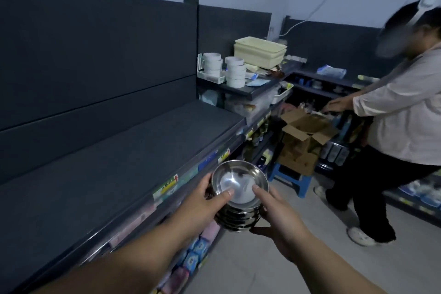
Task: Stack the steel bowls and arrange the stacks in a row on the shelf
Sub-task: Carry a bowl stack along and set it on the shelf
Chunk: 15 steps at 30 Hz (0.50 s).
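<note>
A stack of several shiny steel bowls (239, 188) hangs in the air just off the front edge of the dark shelf (124, 157). My left hand (205, 200) grips the stack's left side, thumb hooked over the top bowl's rim. My right hand (276, 212) holds the right side, thumb on the rim and fingers curled under the bottom bowl. The bowls sit nested, open side up. The shelf surface to the left of the stack carries no bowls.
Stacked white cups (235, 71) and cream trays (260, 51) stand on a higher shelf at the back. A person in a pale shirt (401, 122) stands at right near an open cardboard box (307, 131) on a blue stool (292, 178). Packaged goods fill the lower shelves (191, 258).
</note>
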Tool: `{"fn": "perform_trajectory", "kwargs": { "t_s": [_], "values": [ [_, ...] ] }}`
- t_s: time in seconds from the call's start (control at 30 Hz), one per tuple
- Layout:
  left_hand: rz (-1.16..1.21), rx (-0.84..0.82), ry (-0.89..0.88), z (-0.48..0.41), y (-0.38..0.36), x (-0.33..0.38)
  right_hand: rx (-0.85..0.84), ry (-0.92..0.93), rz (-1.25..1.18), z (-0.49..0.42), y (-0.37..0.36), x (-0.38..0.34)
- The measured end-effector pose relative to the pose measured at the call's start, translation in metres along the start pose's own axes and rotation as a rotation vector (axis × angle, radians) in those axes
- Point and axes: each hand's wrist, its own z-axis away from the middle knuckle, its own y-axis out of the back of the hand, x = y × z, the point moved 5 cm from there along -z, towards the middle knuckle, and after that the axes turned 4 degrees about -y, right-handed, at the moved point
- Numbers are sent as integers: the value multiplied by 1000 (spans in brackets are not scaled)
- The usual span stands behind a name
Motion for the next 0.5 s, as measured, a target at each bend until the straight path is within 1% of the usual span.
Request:
{"fn": "perform_trajectory", "kwargs": {
  "t_s": [0.17, 0.37, 0.5],
  "values": [
    [56, 107, -31, -76, 9, 7, -88, 14, 36, -85, -2, -39],
    [153, 199, -52, -176, 54, -4, -159, 58, 46, -191, -36, -79],
    [158, 219, -48, -242, 89, -2, -191, 27, 55, -257, -62, -108]
  ]
}}
